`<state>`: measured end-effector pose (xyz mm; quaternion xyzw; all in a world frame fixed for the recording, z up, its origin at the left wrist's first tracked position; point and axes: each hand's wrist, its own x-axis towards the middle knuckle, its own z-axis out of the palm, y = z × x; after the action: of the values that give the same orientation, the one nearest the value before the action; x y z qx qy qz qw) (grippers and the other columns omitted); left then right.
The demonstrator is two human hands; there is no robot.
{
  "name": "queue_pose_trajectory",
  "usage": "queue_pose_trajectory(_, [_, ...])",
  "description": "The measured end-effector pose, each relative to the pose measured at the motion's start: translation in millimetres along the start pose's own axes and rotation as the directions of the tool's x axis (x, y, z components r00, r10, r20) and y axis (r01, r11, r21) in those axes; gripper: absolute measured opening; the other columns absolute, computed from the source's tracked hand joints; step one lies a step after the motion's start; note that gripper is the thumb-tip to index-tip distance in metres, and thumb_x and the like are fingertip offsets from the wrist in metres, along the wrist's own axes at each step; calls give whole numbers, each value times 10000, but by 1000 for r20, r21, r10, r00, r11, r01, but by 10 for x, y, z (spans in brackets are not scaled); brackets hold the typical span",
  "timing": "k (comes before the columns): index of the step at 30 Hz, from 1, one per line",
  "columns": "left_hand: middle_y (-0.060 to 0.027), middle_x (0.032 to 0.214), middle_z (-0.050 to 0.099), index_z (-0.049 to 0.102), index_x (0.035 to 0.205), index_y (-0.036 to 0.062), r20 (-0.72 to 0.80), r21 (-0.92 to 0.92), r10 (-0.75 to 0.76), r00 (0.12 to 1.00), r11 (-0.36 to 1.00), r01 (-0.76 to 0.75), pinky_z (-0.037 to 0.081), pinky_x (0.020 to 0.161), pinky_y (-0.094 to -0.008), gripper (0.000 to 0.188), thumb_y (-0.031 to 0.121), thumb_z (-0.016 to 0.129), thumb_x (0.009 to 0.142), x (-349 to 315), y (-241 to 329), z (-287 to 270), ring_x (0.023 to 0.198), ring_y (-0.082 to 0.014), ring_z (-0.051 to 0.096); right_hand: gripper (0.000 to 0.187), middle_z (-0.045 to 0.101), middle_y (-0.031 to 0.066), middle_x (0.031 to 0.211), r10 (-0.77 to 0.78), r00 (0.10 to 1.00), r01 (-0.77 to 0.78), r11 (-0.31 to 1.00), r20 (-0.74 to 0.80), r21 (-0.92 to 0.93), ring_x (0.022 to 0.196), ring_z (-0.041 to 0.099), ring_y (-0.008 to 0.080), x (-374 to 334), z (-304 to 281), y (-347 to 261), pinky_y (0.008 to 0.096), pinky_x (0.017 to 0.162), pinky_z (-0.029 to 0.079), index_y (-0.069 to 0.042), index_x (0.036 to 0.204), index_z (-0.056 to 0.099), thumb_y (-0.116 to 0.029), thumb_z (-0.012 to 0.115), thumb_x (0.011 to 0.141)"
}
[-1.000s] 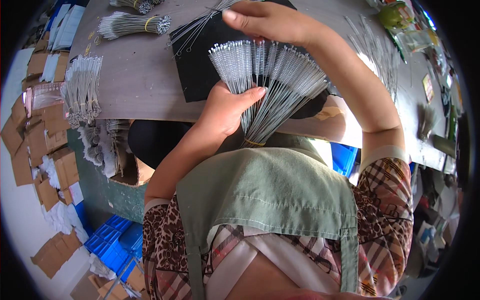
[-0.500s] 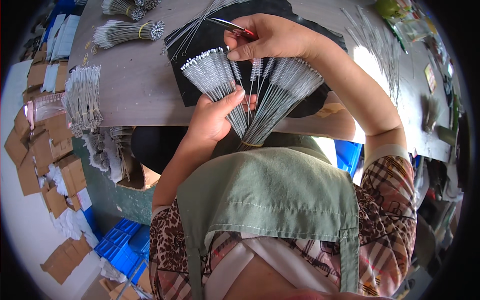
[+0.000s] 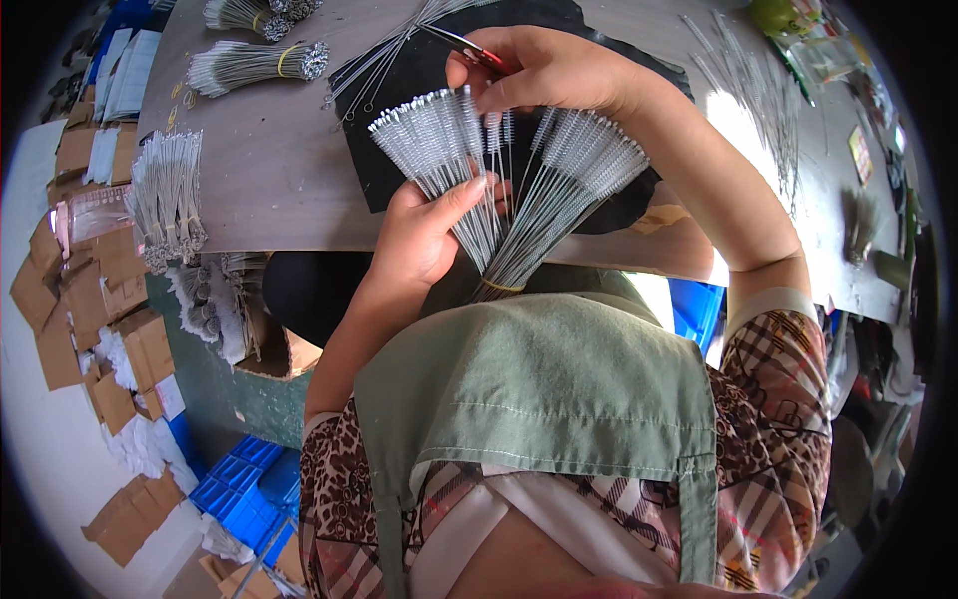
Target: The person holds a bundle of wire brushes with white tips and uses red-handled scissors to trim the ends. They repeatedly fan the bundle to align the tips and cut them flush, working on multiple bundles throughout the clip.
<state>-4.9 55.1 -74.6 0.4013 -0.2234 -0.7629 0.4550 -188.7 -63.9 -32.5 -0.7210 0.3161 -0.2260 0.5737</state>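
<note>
The left hand (image 3: 424, 232) pinches the left brushes (image 3: 421, 138), best lightly, while the right hand (image 3: 557, 72), fingers curled, should angle the red tool (image 3: 489, 58) away.

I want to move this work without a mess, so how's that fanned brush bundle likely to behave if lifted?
The fanned brush bundle would probably stay together at its base, where a yellow band circles the stems. Its bristled ends may swing apart, since they already spread with a gap between. The stems look like thin, straight wire, so probably fairly stiff.
</note>
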Motion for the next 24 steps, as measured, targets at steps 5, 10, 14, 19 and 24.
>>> queue_pose_trajectory(5, [-127,993,607,515,1112,-47,1,126,66,998,990,-66,524,791,-377,282,50,591,859,17,-7,-34,891,-223,620,217,465,-67,676,-43,975,10,989,216,150,648,428,51,18,-86,58,202,593,350,-84,878,587,-278,674,834])
queue_pose_trajectory(10, [-132,1007,605,496,1136,-51,2,115,69,998,991,-69,521,808,-385,288,38,564,870,7,-30,-23,903,-227,618,271,446,-71,675,33,999,-28,994,40,-101,645,402,51,64,-64,116,203,576,317,-93,847,576,-313,724,791])
queue_pose_trajectory(14, [-136,1015,602,497,1131,-54,40,75,62,997,995,-65,516,829,-395,273,32,545,877,3,-16,-7,918,-234,616,174,487,-67,725,37,999,-37,999,4,-5,676,422,42,10,1,38,188,596,323,-106,874,567,-200,687,790])
queue_pose_trajectory(19, [-117,1006,603,525,1088,-43,38,69,70,997,995,-73,519,818,-386,225,31,546,877,6,-27,-36,898,-217,614,167,509,-55,756,129,990,-133,987,51,86,707,461,49,-17,-21,-29,195,640,365,-108,898,549,-127,645,762])
queue_pose_trajectory(24, [-66,975,606,552,1045,-25,-37,67,70,997,995,-67,495,805,-306,193,-13,579,854,16,-38,-19,863,-136,596,158,567,-10,804,49,994,-56,996,94,66,820,531,79,-4,-66,125,213,694,392,-101,857,524,-128,644,759])
